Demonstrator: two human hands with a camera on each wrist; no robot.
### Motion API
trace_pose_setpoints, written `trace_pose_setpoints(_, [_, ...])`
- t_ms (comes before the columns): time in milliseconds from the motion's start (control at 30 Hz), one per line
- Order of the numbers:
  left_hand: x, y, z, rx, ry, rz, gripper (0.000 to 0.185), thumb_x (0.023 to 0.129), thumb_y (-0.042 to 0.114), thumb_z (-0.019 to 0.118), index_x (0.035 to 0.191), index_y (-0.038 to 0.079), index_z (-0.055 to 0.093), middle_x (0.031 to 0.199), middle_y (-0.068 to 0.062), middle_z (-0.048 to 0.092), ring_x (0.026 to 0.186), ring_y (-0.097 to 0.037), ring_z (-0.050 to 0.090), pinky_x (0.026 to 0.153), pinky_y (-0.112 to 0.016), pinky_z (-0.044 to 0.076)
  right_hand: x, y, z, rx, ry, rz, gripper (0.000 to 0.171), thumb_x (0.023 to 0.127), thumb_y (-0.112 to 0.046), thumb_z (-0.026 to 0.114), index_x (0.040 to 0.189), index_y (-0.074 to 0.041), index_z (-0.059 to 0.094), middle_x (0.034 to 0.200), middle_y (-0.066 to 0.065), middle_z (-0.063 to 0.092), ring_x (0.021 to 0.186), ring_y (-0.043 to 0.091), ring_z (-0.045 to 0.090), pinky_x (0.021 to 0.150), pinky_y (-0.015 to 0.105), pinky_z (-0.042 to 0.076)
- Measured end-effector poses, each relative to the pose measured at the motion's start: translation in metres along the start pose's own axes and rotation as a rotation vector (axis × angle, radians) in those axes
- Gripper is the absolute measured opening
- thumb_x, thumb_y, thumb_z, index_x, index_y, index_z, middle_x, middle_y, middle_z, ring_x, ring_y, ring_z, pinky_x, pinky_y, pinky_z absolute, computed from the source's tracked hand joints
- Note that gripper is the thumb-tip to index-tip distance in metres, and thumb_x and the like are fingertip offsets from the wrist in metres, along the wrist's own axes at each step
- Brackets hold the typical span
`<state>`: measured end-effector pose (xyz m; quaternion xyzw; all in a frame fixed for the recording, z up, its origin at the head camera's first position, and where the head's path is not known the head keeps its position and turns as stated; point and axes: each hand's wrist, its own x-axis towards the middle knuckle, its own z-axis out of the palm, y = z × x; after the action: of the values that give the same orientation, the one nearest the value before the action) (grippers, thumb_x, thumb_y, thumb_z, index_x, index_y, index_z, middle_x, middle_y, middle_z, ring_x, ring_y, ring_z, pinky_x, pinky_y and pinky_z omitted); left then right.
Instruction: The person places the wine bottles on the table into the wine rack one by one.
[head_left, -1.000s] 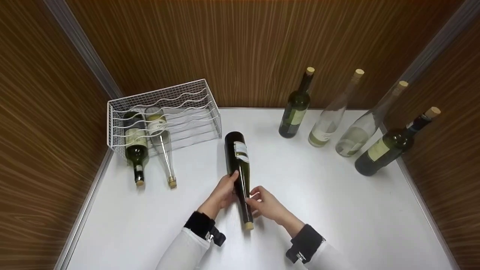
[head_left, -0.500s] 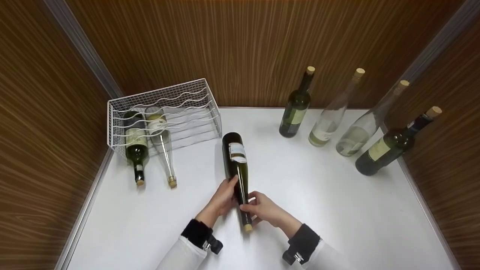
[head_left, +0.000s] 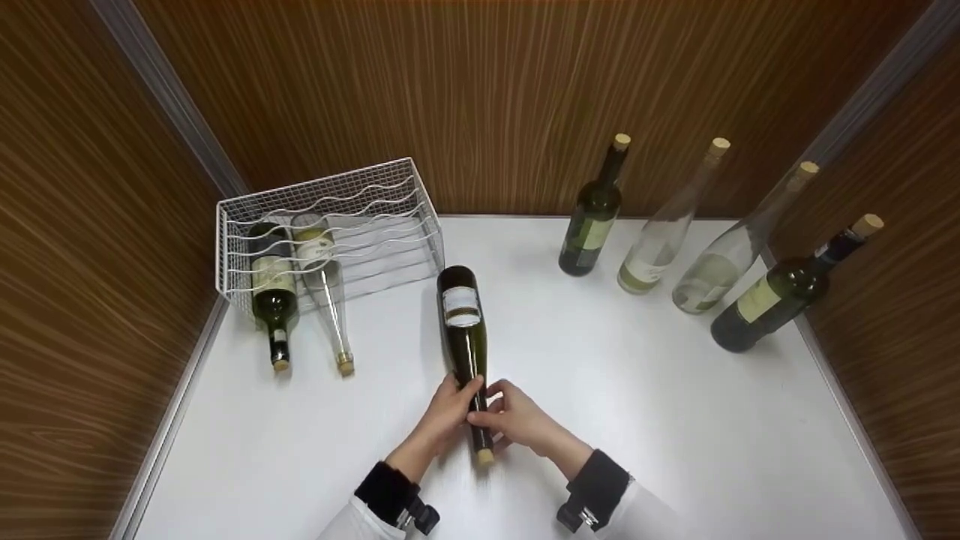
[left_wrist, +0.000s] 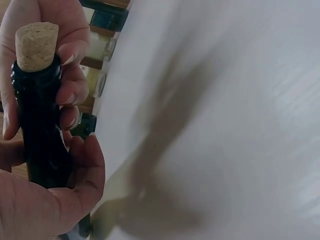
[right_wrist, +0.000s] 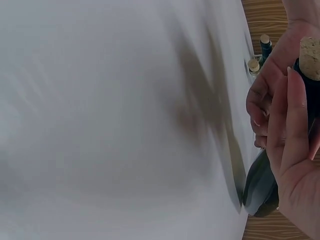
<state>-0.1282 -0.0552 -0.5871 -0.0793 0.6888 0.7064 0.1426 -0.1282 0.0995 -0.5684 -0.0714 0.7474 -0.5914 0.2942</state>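
Both hands had hold of a dark green bottle (head_left: 465, 337) lying near the middle of the white table (head_left: 637, 420), its base toward the back wall and its cork (head_left: 484, 454) toward the person. The left hand (head_left: 448, 409) curled round the neck from one side, and the right hand (head_left: 517, 418) gripped it from the other, close to the cork. A white wire rack (head_left: 330, 225) sat in the back left corner, tight against the table's edge, with two bottles (head_left: 274, 289) lying in its left slots, necks sticking out in front. Four corked bottles (head_left: 675, 232) stood along the back right, the last near the table's right edge. Between them and the rack lay open tabletop, and more to the right of the hands. Both wrist views were blurred; the right one cut off most of the bottle.
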Motion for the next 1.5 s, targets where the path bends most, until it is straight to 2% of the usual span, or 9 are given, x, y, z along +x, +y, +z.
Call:
trace_pose_setpoints(133, [-0.005, 0.004, 0.001, 0.045, 0.044, 0.057, 0.041, 0.103, 0.023, 0.053, 0.126, -0.010, 0.044, 0.112, -0.019, 0.061, 0.102, -0.028, 0.058, 0.093, -0.042, 0.045, 0.002, 0.001, 0.004, 0.052, -0.011, 0.003, 0.049, 0.091, -0.018, 0.072, 0.121, 0.005, 0.041, 0.090, 0.015, 0.059, 0.070, 0.021, 0.066, 0.056, 0.039, 0.058])
trace_pose_setpoints(233, [-0.014, 0.016, 0.002, 0.065, 0.053, 0.106, 0.037, 0.102, 0.017, 0.052, 0.123, -0.013, 0.044, 0.111, -0.021, 0.061, 0.104, -0.030, 0.057, 0.095, -0.045, 0.044, 0.002, 0.001, 0.005, 0.101, -0.026, 0.009, 0.053, 0.091, -0.015, 0.071, 0.128, 0.007, 0.040, 0.092, 0.016, 0.058, 0.072, 0.022, 0.066, 0.058, 0.040, 0.059])
trace_pose_setpoints(400, [-0.028, 0.032, 0.003, 0.040, 0.076, 0.137, 0.033, 0.102, 0.013, 0.052, 0.122, -0.013, 0.045, 0.109, -0.020, 0.060, 0.102, -0.029, 0.057, 0.093, -0.041, 0.044, 0.001, 0.000, 0.005, 0.176, -0.066, 0.021, 0.067, 0.090, -0.011, 0.072, 0.142, 0.008, 0.034, 0.098, 0.019, 0.057, 0.079, 0.026, 0.067, 0.065, 0.042, 0.059])
trace_pose_setpoints(567, [-0.032, 0.033, 0.005, -0.037, 0.123, 0.140, 0.031, 0.103, 0.012, 0.049, 0.123, -0.012, 0.044, 0.111, -0.019, 0.057, 0.106, -0.030, 0.053, 0.096, -0.042, 0.041, 0.000, -0.003, 0.007, 0.252, -0.098, 0.023, 0.074, 0.088, -0.004, 0.072, 0.147, 0.008, 0.029, 0.102, 0.020, 0.057, 0.086, 0.029, 0.068, 0.070, 0.043, 0.059])
trace_pose_setpoints(1000, [-0.043, 0.033, 0.007, 0.089, 0.254, 0.243, 0.029, 0.104, 0.008, 0.047, 0.124, -0.014, 0.043, 0.107, -0.022, 0.058, 0.101, -0.034, 0.056, 0.091, -0.045, 0.043, 0.001, -0.007, 0.013, 0.263, -0.131, 0.009, 0.068, 0.088, 0.003, 0.068, 0.146, 0.009, 0.033, 0.098, 0.016, 0.055, 0.087, 0.027, 0.066, 0.069, 0.041, 0.059])
trace_pose_setpoints(1133, [-0.042, 0.030, 0.006, 0.109, 0.288, 0.262, 0.029, 0.103, 0.007, 0.048, 0.123, -0.014, 0.044, 0.104, -0.022, 0.058, 0.098, -0.034, 0.056, 0.090, -0.046, 0.044, 0.001, -0.010, 0.014, 0.257, -0.143, 0.002, 0.067, 0.088, 0.005, 0.067, 0.146, 0.008, 0.033, 0.099, 0.016, 0.056, 0.086, 0.027, 0.067, 0.069, 0.041, 0.059])
trace_pose_setpoints(1300, [-0.027, 0.009, 0.002, 0.111, 0.319, 0.281, 0.027, 0.104, 0.011, 0.049, 0.120, -0.010, 0.046, 0.098, -0.017, 0.058, 0.092, -0.031, 0.056, 0.085, -0.044, 0.045, 0.002, -0.013, 0.015, 0.267, -0.157, -0.003, 0.068, 0.088, 0.007, 0.067, 0.147, 0.007, 0.032, 0.100, 0.017, 0.056, 0.087, 0.027, 0.067, 0.070, 0.042, 0.059])
trace_pose_setpoints(1400, [-0.019, -0.004, -0.003, 0.115, 0.324, 0.291, 0.032, 0.104, 0.016, 0.050, 0.125, -0.007, 0.045, 0.101, -0.016, 0.059, 0.095, -0.028, 0.057, 0.087, -0.043, 0.045, 0.004, -0.013, 0.016, 0.273, -0.163, 0.004, 0.070, 0.089, 0.006, 0.066, 0.149, 0.006, 0.031, 0.101, 0.018, 0.057, 0.088, 0.027, 0.067, 0.071, 0.043, 0.059])
trace_pose_setpoints(1500, [-0.016, -0.007, -0.007, 0.110, 0.330, 0.312, 0.037, 0.104, 0.019, 0.051, 0.130, -0.006, 0.044, 0.107, -0.017, 0.060, 0.100, -0.029, 0.057, 0.090, -0.045, 0.045, 0.006, -0.015, 0.017, 0.283, -0.163, 0.013, 0.071, 0.089, 0.005, 0.067, 0.150, 0.004, 0.031, 0.102, 0.018, 0.057, 0.088, 0.027, 0.067, 0.072, 0.043, 0.058])
